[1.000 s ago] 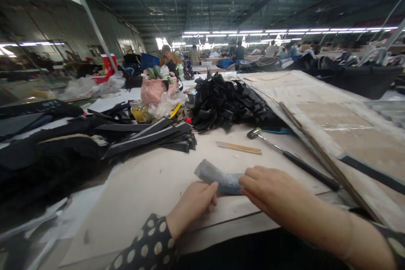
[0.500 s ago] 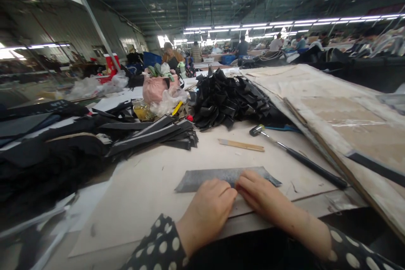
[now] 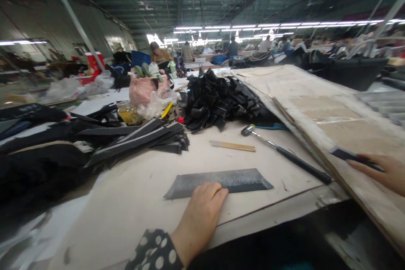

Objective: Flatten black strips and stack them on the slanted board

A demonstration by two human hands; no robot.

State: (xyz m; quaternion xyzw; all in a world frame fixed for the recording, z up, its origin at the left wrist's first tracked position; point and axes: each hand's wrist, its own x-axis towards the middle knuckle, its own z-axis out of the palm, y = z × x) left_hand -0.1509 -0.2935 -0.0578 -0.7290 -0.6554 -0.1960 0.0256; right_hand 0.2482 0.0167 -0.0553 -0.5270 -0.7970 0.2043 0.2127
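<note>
A long grey strip of material lies flat on the pale work board. My left hand rests on its near edge with fingers flat and together, pressing it down. My right hand is far right on the tilted beige board, its fingers closed round a dark strip that lies there.
A hammer with a black handle lies beyond the grey strip, next to a wooden stick. A heap of folded black pieces is behind. Black strips and dark fabric pile up at left. People work in the background.
The rolled grey strip was laid out flat on the board. My right hand left it and moved right to the dark strip on the tilted board; my left hand stays on it.
</note>
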